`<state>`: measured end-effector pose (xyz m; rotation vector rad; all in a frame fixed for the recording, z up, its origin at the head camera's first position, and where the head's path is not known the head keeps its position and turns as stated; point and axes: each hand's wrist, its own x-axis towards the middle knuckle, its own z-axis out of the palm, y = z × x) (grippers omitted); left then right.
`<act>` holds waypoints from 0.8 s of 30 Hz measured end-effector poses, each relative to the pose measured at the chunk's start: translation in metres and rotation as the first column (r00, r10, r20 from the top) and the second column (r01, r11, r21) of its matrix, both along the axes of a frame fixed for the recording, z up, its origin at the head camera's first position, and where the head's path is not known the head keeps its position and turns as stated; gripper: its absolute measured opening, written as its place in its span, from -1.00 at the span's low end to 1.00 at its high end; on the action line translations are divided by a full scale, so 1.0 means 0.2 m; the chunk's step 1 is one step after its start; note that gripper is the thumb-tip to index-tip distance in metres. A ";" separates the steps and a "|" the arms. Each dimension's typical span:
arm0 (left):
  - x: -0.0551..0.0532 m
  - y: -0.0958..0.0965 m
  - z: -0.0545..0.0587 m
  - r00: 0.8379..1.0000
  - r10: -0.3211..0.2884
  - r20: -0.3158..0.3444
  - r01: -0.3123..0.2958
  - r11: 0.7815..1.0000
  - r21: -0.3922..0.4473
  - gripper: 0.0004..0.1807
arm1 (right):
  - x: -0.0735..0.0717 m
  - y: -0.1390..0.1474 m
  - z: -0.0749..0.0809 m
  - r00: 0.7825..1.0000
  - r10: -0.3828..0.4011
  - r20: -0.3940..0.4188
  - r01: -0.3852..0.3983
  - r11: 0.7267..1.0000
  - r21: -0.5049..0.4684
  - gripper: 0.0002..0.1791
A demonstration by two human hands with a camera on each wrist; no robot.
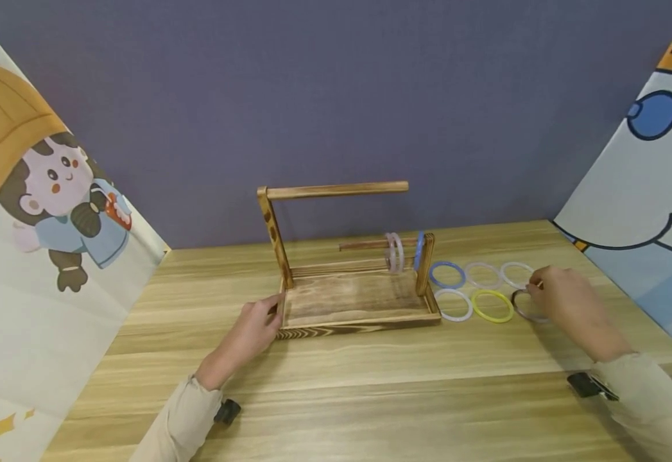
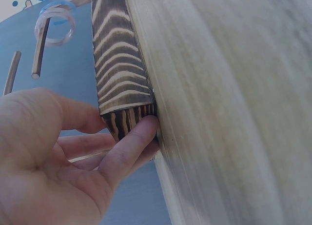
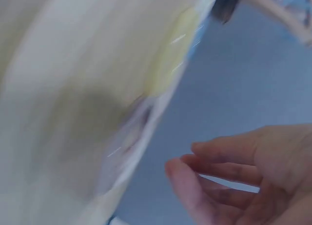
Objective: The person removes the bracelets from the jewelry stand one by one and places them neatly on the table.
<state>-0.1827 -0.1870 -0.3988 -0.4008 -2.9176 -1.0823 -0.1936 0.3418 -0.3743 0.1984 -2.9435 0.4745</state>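
Observation:
A wooden rack (image 1: pixel 359 330) has a tray base, a tall post with a top bar, and a lower peg. My left hand (image 1: pixel 249 330) grips the tray's left end, thumb and fingers on its corner in the left wrist view. Two pale pink bangles (image 1: pixel 400 253) and a blue bangle (image 1: pixel 419 250) hang on the lower peg. My right hand (image 1: pixel 572 308) is over the right end of the table bangles, nearest the dark bangle (image 1: pixel 513 301) and the upper white bangle (image 1: pixel 502 274). Its fingers are loosely bent, with nothing visible between them in the blurred right wrist view.
Right of the rack, bangles lie in two rows, among them a blue one (image 1: pixel 447 288), a pale pink one (image 1: pixel 483 288), a lower white one (image 1: pixel 454 320) and a yellow one (image 1: pixel 492 321). A grey-blue wall (image 1: pixel 336 96) rises behind the wooden table (image 1: pixel 370 404).

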 end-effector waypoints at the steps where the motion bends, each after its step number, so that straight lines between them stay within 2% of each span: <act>1: 0.00 0.00 0.00 1.000 0.001 -0.002 -0.001 1.000 -0.002 -0.51 | 0.01 -0.04 0.02 1.000 0.006 -0.026 -0.006 1.000 -0.007 -0.78; 6: 0.00 -0.01 -0.01 1.000 0.005 0.007 -0.005 1.000 -0.011 -0.50 | 0.05 -0.27 0.11 0.976 0.059 -0.208 -0.064 0.998 -0.019 -0.84; 12: 0.00 -0.01 0.00 1.000 0.003 -0.021 -0.003 1.000 0.000 -0.50 | 0.07 -0.51 0.20 0.935 0.112 -0.335 -0.141 0.988 -0.065 -0.90; 16: 0.00 0.00 0.00 1.000 0.003 -0.022 -0.004 1.000 -0.008 -0.51 | 0.07 -0.63 0.23 0.892 0.135 -0.432 -0.193 0.977 -0.094 -0.91; 19: 0.00 0.00 0.00 1.000 0.001 -0.005 -0.001 1.000 -0.018 -0.51 | 0.06 -0.71 0.24 0.875 0.139 -0.464 -0.222 0.967 -0.128 -0.89; 24: 0.00 0.00 0.00 1.000 0.000 -0.012 0.000 1.000 -0.014 -0.51 | 0.05 -0.84 0.25 0.888 0.186 -0.420 -0.280 0.944 -0.175 -0.87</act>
